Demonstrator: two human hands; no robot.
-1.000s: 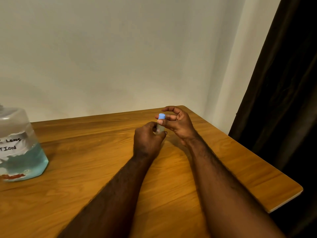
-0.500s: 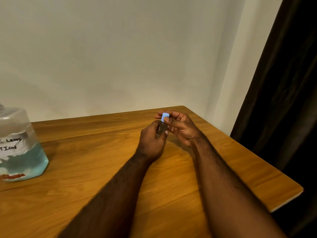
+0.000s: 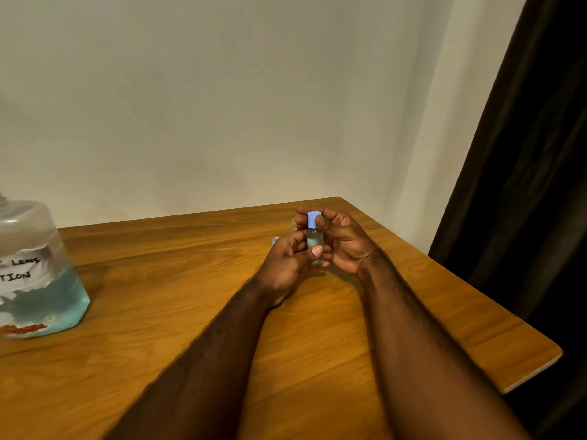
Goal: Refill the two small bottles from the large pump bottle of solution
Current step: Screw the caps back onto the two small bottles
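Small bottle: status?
Left hand grips small bottle, upright. Right hand pinches its blue cap, cap on. Big bottle far left, apart; nothing between.

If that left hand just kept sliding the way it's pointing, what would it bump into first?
Probably the right hand. The left hand grips the small clear bottle with a blue cap, and the right hand's palm sits just beyond it, though depth is hard to judge.

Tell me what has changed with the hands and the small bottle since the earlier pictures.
The left hand turned a little, so the small bottle shows more under its thumb. The right hand drew its fingers closer round the blue cap. Both hands still hold the bottle; the large bottle stayed put.
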